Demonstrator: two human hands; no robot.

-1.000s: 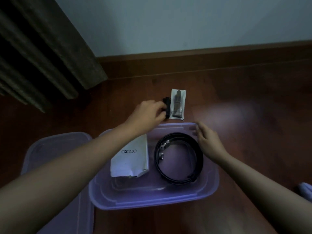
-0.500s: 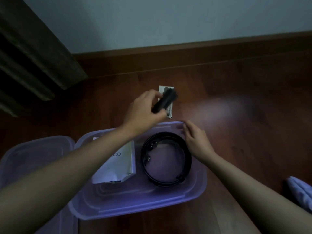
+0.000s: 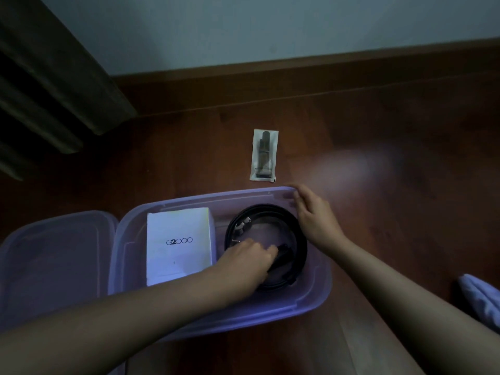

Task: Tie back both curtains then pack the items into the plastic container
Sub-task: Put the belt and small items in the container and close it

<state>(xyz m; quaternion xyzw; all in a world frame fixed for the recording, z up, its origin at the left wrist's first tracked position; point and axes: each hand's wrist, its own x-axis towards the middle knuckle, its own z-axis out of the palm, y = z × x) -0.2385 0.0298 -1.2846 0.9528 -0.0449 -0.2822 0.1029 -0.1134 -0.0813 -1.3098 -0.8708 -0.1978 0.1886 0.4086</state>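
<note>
Packet point(image 3: 264, 155) comes next, we judge: it lies flat on the floor just beyond the container's point(image 3: 311, 301) far rim, untouched. It looks light, thin and slick, so we would pinch it by a sealed edge. Our left hand point(image 3: 246, 263) is down inside the container, fingers curled round a small black piece point(image 3: 282, 257) in the middle of the coiled belt point(image 3: 300, 234). Our right hand point(image 3: 313, 215) rests loose-fingered on the container's far right rim. A white box point(image 3: 178, 244) fills the container's left half. The lid point(image 3: 54, 253) lies left of the container, a curtain point(image 3: 54, 77) is beyond it to the left, and pale cloth point(image 3: 481, 299) is to its right. Nothing blocks the packet.
</note>
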